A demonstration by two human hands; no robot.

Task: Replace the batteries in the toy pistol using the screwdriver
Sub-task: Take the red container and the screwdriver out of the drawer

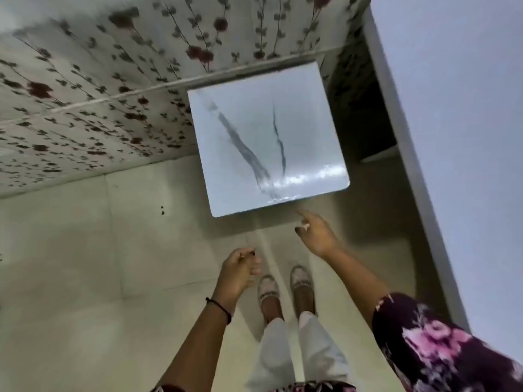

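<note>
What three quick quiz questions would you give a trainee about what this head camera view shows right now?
1. True or false: the toy pistol lies on the marble-patterned table.
2. Multiple choice: which of the hands reaches nearer the table's front edge? A. the left hand; B. the right hand.
3. Fill the blank: the wall behind the table bears a ___ pattern.

Key:
1. False; the tabletop shows only its grey veins.
2. B; its forefinger points toward the table's edge.
3. Floral.
</note>
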